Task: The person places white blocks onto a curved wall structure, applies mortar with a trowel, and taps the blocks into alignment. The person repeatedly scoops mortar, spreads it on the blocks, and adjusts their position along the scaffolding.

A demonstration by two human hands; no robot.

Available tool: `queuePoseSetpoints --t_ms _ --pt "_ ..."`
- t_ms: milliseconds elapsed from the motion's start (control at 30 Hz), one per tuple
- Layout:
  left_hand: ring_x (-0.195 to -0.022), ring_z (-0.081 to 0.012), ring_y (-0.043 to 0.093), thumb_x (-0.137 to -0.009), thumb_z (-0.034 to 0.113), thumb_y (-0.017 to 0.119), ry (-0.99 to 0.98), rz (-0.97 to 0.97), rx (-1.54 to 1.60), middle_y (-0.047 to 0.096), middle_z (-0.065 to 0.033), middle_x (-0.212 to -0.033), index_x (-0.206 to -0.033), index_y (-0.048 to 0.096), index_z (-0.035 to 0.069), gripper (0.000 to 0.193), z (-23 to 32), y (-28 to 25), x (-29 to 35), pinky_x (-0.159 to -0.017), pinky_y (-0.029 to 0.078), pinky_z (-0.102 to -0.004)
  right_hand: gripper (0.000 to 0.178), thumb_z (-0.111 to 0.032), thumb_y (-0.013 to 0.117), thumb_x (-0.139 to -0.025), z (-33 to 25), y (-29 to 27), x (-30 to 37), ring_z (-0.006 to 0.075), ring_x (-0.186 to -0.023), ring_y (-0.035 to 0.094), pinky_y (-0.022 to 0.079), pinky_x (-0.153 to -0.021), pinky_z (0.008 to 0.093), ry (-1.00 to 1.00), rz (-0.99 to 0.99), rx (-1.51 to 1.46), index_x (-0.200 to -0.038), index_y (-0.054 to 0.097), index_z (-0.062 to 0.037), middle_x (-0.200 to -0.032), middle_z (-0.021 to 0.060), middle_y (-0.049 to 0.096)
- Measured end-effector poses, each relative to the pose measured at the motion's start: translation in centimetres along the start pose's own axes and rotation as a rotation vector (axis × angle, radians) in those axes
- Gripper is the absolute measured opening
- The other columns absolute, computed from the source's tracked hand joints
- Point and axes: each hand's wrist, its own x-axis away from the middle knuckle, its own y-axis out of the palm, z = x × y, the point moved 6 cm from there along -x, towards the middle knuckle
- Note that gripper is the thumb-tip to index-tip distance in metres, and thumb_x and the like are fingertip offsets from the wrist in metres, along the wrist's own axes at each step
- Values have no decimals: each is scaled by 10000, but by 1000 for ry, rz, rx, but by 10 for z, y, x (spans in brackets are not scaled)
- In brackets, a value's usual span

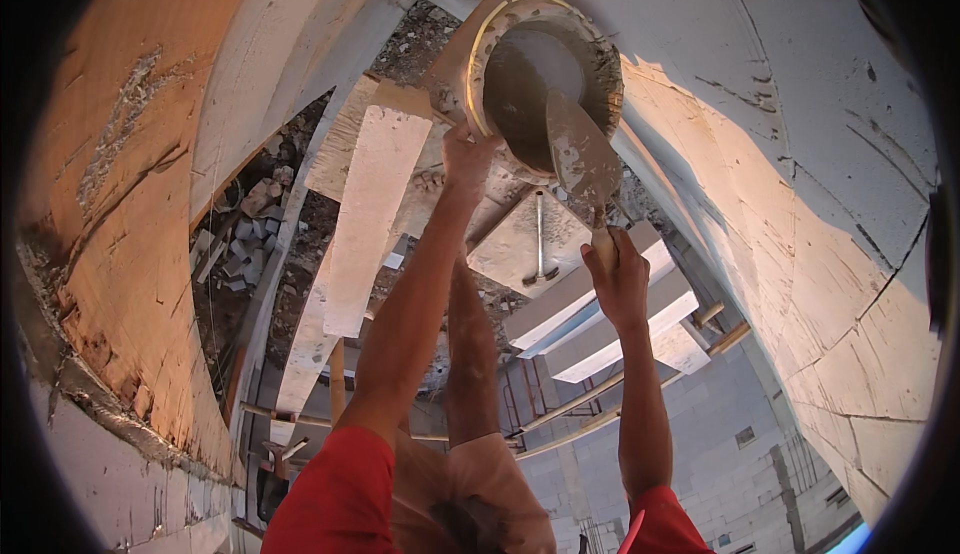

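A round bucket [606, 82] crusted with dried mortar stands at the top middle, its mouth tilted toward me. Wet grey mortar [515, 104] lies inside it. My left hand [468, 162] grips the bucket's near left rim, fingers closed. My right hand [618, 269] is wrapped round the wooden handle of a trowel [583, 154]. Its broad, mortar-smeared blade points up and overlaps the bucket's near right rim. Below the bucket, between my forearms, a hammer [541, 239] lies on a board.
Light block walls rise on the right [840, 204] and left. A long pale plank [375, 219] slants left of my left arm. White blocks [620, 324] are stacked by my right forearm. Wooden poles [575, 439] cross below, and rubble [245, 249] lies at lower left.
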Motion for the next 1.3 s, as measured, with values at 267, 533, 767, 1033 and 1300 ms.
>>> queuePoseSetpoints --t_ms 267,533,767,1033,1300 --pt "-813 -116 640 -781 -29 714 6 76 242 714 -29 -904 -989 725 8 211 -49 -12 -69 -761 507 -301 341 -250 710 -911 33 30 -45 417 -783 687 523 -706 484 37 -18 71 -1131 604 -12 -848 214 690" --pt "-916 -172 650 -771 33 770 -27 216 62 708 -74 -1033 -1091 680 -7 335 -77 -33 -47 -820 512 -347 332 -286 675 -921 41 56 -76 406 -835 702 524 -764 474 28 -27 130 -1105 632 -13 -899 216 708" --pt "-1096 -285 615 -775 138 828 -19 239 -178 586 -184 -1254 -1345 477 -6 686 -64 -50 21 -932 518 -399 397 -337 651 -920 33 68 -132 428 -1027 678 515 -836 543 16 -102 377 -1239 596 -106 -1059 196 720" --pt "-1365 -482 306 -600 360 957 394 567 -1270 268 -253 -1531 -1563 243 76 1232 38 -113 90 -1065 328 -679 405 -338 607 -934 27 95 -210 431 -985 700 555 -838 552 -9 -78 631 -1300 576 -167 -1054 203 713" --pt "-1332 -436 327 -599 235 922 38 448 -1282 310 -230 -1424 -1605 98 172 1301 13 -143 32 -1134 251 -617 371 -295 632 -864 19 145 -232 463 -966 694 553 -853 564 -106 0 500 -1190 673 -124 -1045 243 718"
